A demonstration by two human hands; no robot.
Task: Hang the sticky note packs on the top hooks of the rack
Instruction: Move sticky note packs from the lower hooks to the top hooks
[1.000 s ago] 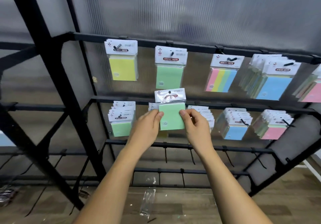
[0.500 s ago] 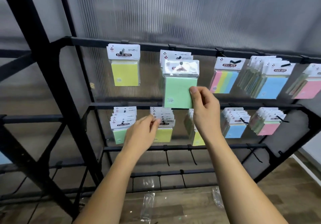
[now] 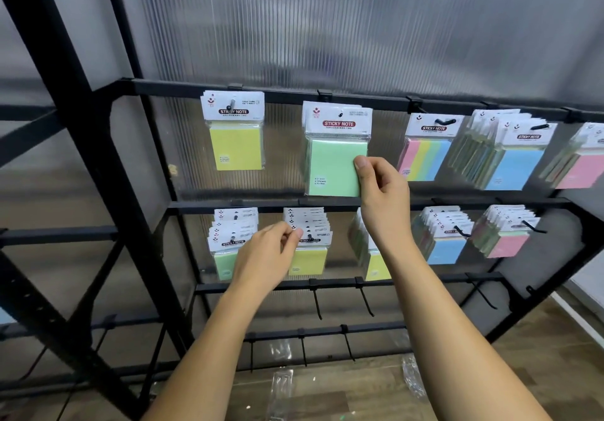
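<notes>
A green sticky note pack hangs from the second hook of the top bar, in front of another pack. My right hand pinches its right edge between thumb and fingers. On the middle row hangs a stack of yellow packs. My left hand pinches the white header of its front pack. A yellow pack hangs on the first top hook.
More top-row packs hang to the right: a striped one, blue ones, pink ones. Blue and pink stacks fill the middle row. Bare hooks jut from the lower bars. A thick black frame post stands left.
My right hand has carried the green pack up from the middle row onto the top hook. My left hand let go of it and moved to the yellow stack's header.
</notes>
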